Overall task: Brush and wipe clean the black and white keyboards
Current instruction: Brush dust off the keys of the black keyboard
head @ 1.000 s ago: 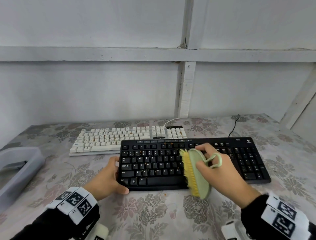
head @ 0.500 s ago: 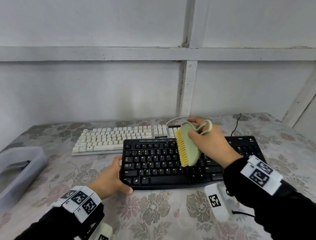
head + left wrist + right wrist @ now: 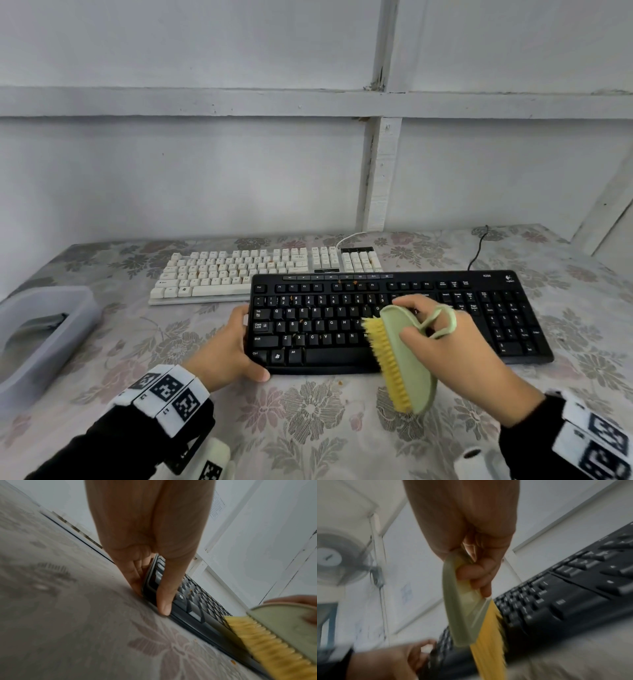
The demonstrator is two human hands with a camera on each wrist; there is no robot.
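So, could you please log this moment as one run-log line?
left hand: holds black keyboard | right hand: grips scrub brush over keys | white keyboard: behind

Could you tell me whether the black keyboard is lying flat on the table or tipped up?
Flat, as far as the pictures show: the black keyboard rests keys-up on the table, with the left hand gripping its left end.

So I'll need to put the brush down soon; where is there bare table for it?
Bare cloth lies in front of the black keyboard, between the two wrists, and between the grey tub and left hand. The back is crowded by the white keyboard.
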